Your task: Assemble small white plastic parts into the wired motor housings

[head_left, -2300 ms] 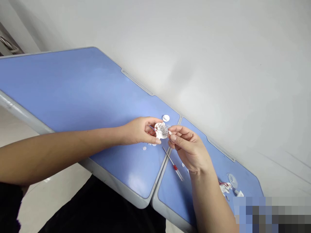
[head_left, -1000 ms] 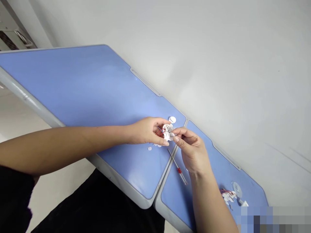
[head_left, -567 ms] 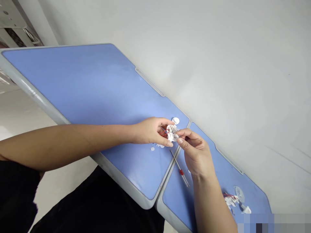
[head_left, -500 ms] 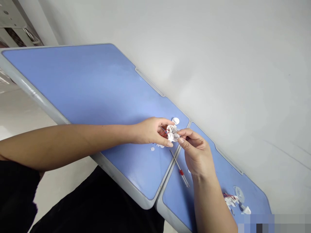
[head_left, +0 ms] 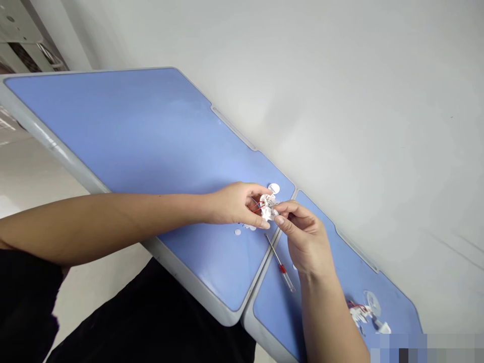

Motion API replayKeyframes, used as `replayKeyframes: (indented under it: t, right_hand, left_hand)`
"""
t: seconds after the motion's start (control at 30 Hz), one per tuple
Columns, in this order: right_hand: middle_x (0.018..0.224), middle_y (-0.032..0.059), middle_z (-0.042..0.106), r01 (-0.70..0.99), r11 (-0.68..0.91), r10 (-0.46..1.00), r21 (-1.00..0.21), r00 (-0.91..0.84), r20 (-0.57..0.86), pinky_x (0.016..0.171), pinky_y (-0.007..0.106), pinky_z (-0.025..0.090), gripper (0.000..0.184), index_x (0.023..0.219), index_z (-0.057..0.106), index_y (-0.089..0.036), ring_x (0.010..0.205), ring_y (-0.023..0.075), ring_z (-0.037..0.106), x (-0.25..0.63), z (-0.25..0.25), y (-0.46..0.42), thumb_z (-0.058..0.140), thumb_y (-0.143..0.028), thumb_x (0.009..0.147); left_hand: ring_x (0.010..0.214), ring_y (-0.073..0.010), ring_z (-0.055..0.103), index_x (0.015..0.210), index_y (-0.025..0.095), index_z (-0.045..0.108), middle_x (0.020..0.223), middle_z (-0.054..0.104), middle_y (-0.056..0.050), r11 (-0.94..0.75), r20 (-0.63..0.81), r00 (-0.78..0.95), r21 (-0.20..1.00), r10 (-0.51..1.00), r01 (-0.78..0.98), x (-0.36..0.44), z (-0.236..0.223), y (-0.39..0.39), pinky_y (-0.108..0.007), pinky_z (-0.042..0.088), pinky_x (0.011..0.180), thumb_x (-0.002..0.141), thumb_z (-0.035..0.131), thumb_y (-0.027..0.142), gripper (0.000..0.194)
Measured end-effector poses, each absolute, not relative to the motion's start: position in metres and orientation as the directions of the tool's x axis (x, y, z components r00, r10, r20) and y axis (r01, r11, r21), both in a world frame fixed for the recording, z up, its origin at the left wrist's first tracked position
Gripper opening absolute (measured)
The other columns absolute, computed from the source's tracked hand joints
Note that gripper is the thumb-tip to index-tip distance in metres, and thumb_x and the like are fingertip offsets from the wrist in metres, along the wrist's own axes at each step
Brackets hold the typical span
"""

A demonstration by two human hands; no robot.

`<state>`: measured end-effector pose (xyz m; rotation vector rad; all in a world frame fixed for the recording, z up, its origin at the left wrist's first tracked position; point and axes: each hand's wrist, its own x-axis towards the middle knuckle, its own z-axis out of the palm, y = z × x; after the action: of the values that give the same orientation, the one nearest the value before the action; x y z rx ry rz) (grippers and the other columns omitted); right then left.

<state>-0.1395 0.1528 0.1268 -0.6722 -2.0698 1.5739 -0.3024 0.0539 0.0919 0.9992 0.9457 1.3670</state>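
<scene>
My left hand (head_left: 242,204) grips a small white plastic housing (head_left: 266,210) between thumb and fingers. Red and dark wires (head_left: 257,206) run from the housing back toward my left palm. On its other side my right hand (head_left: 302,227) has thumb and index finger pinched together at the housing's edge, on a small part too fine to name. A white disc (head_left: 274,188) lies on the table just beyond the housing. Below the hands, a screwdriver (head_left: 280,264) with a clear and red handle rests across the seam between the tables.
Two blue table tops (head_left: 151,136) with grey rims meet at a seam. Small white pieces (head_left: 238,232) lie under my left hand. At the right, a pile of white parts and red wires (head_left: 359,312) sits near a clear disc (head_left: 372,302). A pale wall (head_left: 340,101) stands behind.
My right fingertips have shifted slightly left, closer in against the white housing. My left hand stays where it was.
</scene>
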Motion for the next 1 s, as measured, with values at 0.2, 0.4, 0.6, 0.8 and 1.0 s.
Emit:
replayKeyframes:
  t: [0.2, 0.4, 0.6, 0.8, 1.0]
  right_hand:
    - [0.078, -0.001, 0.049, 0.078, 0.147, 0.643, -0.986, -0.765, 0.035, 0.076, 0.033, 0.039, 0.01, 0.085, 0.072, -0.029, 0.079, 0.0166, 0.048, -0.1403, 0.1268, 0.1516, 0.074, -0.028, 0.075]
    - [0.078, -0.0005, 0.049, 0.078, 0.136, 0.643, -0.988, -0.765, 0.029, 0.076, 0.033, 0.04, 0.011, 0.084, 0.073, -0.028, 0.079, 0.0171, 0.048, -0.1402, 0.1268, 0.151, 0.075, -0.027, 0.073]
    - [0.079, -0.0005, 0.05, 0.081, 0.18, 0.622, -0.98, -0.782, 0.05, 0.079, 0.034, 0.038, 0.01, 0.086, 0.072, -0.028, 0.08, 0.017, 0.048, -0.1397, 0.1262, 0.1521, 0.073, -0.027, 0.076]
    - [0.081, 0.0004, 0.051, 0.148, 0.376, 0.601, -0.915, -0.791, 0.12, 0.081, 0.036, 0.038, 0.008, 0.086, 0.071, -0.027, 0.082, 0.0187, 0.049, -0.1383, 0.1286, 0.1523, 0.072, -0.028, 0.078]
    - [0.082, 0.0009, 0.055, 0.204, 0.471, 0.599, -0.858, -0.788, 0.141, 0.082, 0.037, 0.039, 0.009, 0.088, 0.071, -0.028, 0.083, 0.019, 0.05, -0.1376, 0.1333, 0.1474, 0.07, -0.027, 0.079]
  left_hand:
    - [0.081, -0.0158, 0.064, 0.112, 0.016, 0.059, 0.095, 0.065, -0.005, -0.038, 0.038, -0.004, 0.948, 0.999, -0.316, -0.3021, 0.095, 0.0529, -0.034, 0.053, 0.073, 0.064, 0.079, 0.019, 0.052]
    - [0.079, -0.0156, 0.065, 0.114, 0.017, 0.058, 0.093, 0.065, -0.005, -0.044, 0.043, -0.007, 0.946, 0.999, -0.321, -0.3017, 0.0921, 0.0536, -0.033, 0.053, 0.071, 0.065, 0.079, 0.02, 0.053]
    - [0.079, -0.0147, 0.064, 0.113, 0.016, 0.057, 0.093, 0.064, -0.005, -0.042, 0.045, 0.004, 0.945, 0.999, -0.326, -0.3019, 0.0927, 0.0537, -0.034, 0.053, 0.073, 0.066, 0.078, 0.018, 0.051]
    - [0.081, -0.0161, 0.066, 0.112, 0.017, 0.058, 0.095, 0.065, -0.006, -0.054, 0.056, -0.004, 0.947, 0.998, -0.316, -0.3018, 0.0884, 0.0544, -0.034, 0.054, 0.074, 0.065, 0.079, 0.02, 0.052]
    - [0.084, -0.017, 0.066, 0.114, 0.018, 0.057, 0.099, 0.065, -0.007, -0.057, 0.058, -0.008, 0.944, 0.998, -0.326, -0.302, 0.087, 0.0551, -0.034, 0.054, 0.075, 0.064, 0.08, 0.021, 0.054]
